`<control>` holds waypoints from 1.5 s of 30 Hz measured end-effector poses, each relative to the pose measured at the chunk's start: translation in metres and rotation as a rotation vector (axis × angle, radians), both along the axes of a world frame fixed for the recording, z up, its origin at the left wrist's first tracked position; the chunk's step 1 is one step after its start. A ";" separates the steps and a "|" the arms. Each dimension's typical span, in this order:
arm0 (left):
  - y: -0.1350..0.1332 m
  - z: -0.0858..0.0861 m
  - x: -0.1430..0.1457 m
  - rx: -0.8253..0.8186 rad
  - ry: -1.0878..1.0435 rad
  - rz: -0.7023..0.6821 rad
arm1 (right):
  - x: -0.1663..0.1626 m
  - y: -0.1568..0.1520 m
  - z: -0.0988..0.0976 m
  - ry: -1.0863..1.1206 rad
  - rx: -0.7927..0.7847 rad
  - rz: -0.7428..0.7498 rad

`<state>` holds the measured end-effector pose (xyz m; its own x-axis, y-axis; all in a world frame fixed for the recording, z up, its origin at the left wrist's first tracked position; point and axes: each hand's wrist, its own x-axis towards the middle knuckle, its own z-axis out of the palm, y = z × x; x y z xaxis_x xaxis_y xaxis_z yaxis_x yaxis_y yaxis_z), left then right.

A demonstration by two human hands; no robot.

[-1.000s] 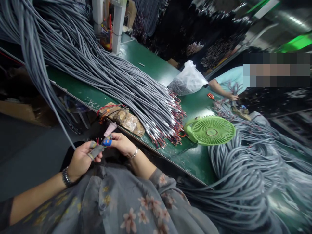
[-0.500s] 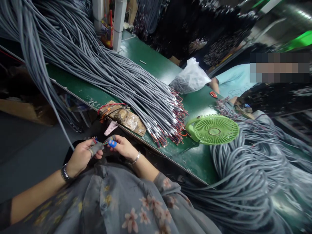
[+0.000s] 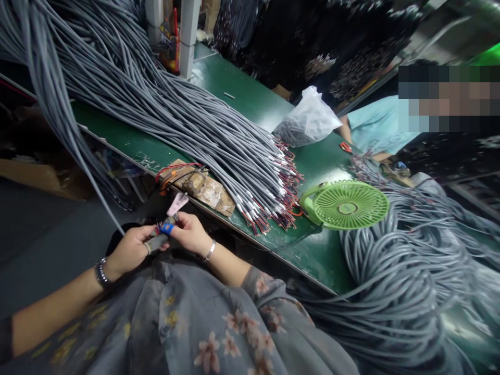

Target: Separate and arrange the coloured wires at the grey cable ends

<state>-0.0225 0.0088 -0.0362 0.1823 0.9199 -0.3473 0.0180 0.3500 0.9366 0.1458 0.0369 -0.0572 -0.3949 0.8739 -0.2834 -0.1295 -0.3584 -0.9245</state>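
My left hand [image 3: 132,251] is closed around the end of a grey cable [image 3: 107,212], which runs down to it from the bundle at upper left. Worn grey wrapping covers some of its fingers. My right hand [image 3: 192,234] is closed beside it, pinching the thin coloured wires [image 3: 157,228] at the cable's end. Blue tape [image 3: 167,228] is wound on a finger of the right hand. The fingertips of both hands almost meet, so the wire ends are mostly hidden. A pink clip-like piece [image 3: 177,203] hangs at the table edge just above the right hand.
A thick bundle of grey cables [image 3: 195,120] with stripped ends lies across the green table [image 3: 250,99]. A cardboard piece [image 3: 203,190], green fan [image 3: 347,205], plastic bag [image 3: 308,120] and coiled cables [image 3: 394,276] are around it. A co-worker [image 3: 385,122] sits across at right.
My right hand has moved left and slightly up, closing the gap to my left hand. The exposed wires between the hands are now more covered. The view has shifted a little.
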 end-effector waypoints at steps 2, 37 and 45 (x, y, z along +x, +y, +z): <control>-0.005 -0.005 0.002 -0.044 -0.068 0.071 | -0.001 0.001 0.000 -0.021 0.019 -0.043; -0.017 -0.001 0.007 -0.065 -0.063 0.159 | -0.003 0.003 -0.002 0.202 -0.293 -0.403; -0.005 0.019 0.012 -0.142 -0.268 0.210 | 0.014 0.018 0.000 0.246 -0.314 -0.224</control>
<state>-0.0109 0.0033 -0.0175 0.0966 0.8929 -0.4397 -0.3074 0.4469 0.8401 0.1594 0.0547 -0.0572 -0.2947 0.8325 -0.4693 -0.4383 -0.5541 -0.7077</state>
